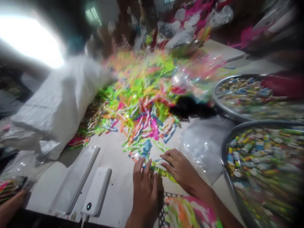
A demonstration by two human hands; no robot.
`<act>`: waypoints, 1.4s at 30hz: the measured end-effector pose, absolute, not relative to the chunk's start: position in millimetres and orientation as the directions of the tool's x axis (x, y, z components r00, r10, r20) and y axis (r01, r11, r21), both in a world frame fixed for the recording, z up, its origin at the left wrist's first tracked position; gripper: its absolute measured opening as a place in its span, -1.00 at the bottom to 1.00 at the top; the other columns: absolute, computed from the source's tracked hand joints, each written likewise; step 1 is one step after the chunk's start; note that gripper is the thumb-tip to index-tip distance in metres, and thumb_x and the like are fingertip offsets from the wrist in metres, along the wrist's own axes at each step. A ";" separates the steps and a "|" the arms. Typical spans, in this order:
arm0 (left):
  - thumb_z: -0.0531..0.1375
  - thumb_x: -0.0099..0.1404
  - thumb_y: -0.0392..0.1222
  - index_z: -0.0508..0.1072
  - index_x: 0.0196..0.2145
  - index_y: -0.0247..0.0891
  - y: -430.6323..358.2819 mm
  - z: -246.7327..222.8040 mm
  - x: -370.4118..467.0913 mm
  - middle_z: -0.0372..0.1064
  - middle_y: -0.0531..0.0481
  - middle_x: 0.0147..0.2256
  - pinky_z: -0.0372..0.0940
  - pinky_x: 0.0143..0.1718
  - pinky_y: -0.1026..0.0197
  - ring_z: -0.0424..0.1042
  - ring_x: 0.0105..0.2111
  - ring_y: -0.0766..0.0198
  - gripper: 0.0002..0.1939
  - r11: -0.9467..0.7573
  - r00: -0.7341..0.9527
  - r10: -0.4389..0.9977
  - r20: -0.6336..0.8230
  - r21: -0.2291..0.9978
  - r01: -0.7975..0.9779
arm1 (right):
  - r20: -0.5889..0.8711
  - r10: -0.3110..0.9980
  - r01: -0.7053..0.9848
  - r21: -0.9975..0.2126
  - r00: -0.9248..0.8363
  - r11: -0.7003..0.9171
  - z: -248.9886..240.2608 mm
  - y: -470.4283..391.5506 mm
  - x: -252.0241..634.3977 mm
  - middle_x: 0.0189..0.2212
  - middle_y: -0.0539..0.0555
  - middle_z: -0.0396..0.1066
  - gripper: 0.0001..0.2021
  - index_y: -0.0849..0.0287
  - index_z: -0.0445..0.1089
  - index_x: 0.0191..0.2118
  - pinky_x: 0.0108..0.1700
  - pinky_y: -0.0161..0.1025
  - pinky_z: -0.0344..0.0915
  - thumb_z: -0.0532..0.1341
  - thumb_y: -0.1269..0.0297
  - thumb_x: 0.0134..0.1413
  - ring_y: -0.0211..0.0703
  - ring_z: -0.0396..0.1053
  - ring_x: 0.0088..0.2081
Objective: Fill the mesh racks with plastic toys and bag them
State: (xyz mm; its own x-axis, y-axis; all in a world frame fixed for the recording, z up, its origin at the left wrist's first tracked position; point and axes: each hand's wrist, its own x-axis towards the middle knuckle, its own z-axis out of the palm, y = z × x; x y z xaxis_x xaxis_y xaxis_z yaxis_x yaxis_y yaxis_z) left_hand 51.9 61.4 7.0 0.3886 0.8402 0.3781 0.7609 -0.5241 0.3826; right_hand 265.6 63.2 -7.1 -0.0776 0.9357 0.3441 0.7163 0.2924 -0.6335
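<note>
Low in the middle of the view, my left hand [144, 183] is held over the white table with its fingers stretched and apart. Its fingertips reach the near edge of a loose heap of thin neon strips [140, 85] in green, pink, orange, white and blue. To the right, my right hand [180, 169] is spread above a few strips, fingers pointing left. Neither hand visibly grips anything. A crumpled blue piece [146, 146] lies just beyond my left fingertips. Under my right forearm is a packet of similar coloured strips [185, 212], partly hidden.
Two round metal trays [224, 158] of small colourful pieces stand on the right. Clear plastic bags [201, 142] lie beside them. Left are a white power bank [97, 191], a long flat bar [76, 179] and a large white sack [59, 98]. Another person's hand [13, 202] shows bottom left.
</note>
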 end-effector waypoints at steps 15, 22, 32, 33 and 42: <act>0.08 0.53 -0.21 0.38 0.30 -0.11 103.0 -25.5 71.4 -0.01 -0.21 0.45 0.04 0.42 -0.41 0.03 0.45 -0.13 -0.56 -0.449 0.365 0.887 0.284 0.338 0.827 | 0.383 0.891 0.727 -0.680 0.243 0.094 -26.6 166.1 254.8 0.24 0.16 0.40 -0.58 0.14 0.41 0.27 0.32 -0.20 0.30 -0.03 0.25 0.49 -0.13 0.35 0.26; 0.08 0.53 -0.20 0.32 0.35 -0.02 103.8 -28.9 69.7 -0.02 -0.18 0.46 0.05 0.41 -0.44 0.00 0.46 -0.12 -0.52 -0.435 0.357 0.895 0.268 0.345 0.832 | 0.336 0.746 0.616 -0.778 0.575 -0.125 -34.9 198.5 308.5 0.33 0.44 0.10 -0.47 0.30 0.38 0.32 0.41 0.36 -0.08 0.08 0.25 0.32 0.44 0.02 0.39; 0.08 0.52 -0.22 0.32 0.33 -0.05 103.5 -32.4 71.5 0.00 -0.18 0.45 0.08 0.40 -0.45 0.02 0.46 -0.11 -0.53 -0.464 0.378 0.872 0.311 0.281 0.840 | 0.064 0.767 0.075 -0.997 0.638 0.020 -24.6 226.0 345.3 0.00 0.26 0.51 -0.55 0.16 0.60 -0.02 0.15 0.09 0.34 0.26 0.05 0.01 0.18 0.46 0.04; 0.09 0.52 -0.22 0.31 0.33 -0.05 104.3 -33.9 70.8 0.01 -0.19 0.45 0.10 0.39 -0.45 0.04 0.45 -0.11 -0.53 -0.476 0.387 0.864 0.323 0.269 0.837 | 0.014 0.770 -0.018 -0.999 0.638 0.033 -23.1 223.9 343.8 -0.03 0.26 0.54 -0.52 0.18 0.59 -0.01 0.06 0.07 0.39 0.26 0.01 0.01 0.17 0.49 -0.02; 0.11 0.52 -0.21 0.44 0.10 -0.18 107.9 -37.8 69.3 0.11 -0.26 0.38 0.15 0.37 -0.43 0.10 0.42 -0.12 -0.74 -0.525 0.411 0.827 0.384 0.266 0.809 | -0.204 0.737 -0.530 -0.814 0.645 0.238 0.7 148.2 303.5 -0.29 0.03 0.49 -0.64 0.14 0.55 -0.25 -0.17 -0.19 0.40 0.39 0.05 -0.19 -0.19 0.43 -0.30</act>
State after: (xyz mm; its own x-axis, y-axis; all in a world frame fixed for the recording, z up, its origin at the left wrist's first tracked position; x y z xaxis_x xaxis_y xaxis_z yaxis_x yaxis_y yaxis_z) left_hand 69.3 107.9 -37.8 0.4109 0.8271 0.3836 0.8087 -0.5249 0.2655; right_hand 303.5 148.2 0.7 0.6446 0.7367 -0.2042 -0.5300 0.2382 -0.8139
